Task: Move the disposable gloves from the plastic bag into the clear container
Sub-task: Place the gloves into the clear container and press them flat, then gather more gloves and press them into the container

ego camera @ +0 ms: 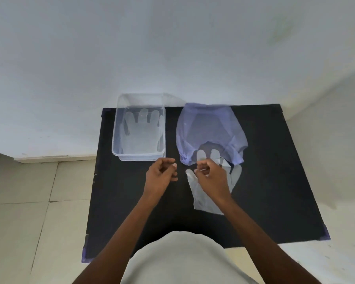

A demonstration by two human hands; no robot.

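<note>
A pale purple plastic bag (209,130) lies on the black mat (275,181), its opening facing me. A translucent disposable glove (203,199) lies flat just below the bag, its fingertips reaching into the opening. My right hand (212,178) rests on this glove with thumb and fingers pinched on its film. My left hand (162,175) hovers beside it, fingers curled, nothing in it. To the left stands the clear container (116,140), which holds at least one flat glove (141,132).
The black mat covers a small table set against a white wall (172,48). Pale floor tiles (29,201) lie to the left. My light-coloured shirt (178,261) fills the bottom middle of the view.
</note>
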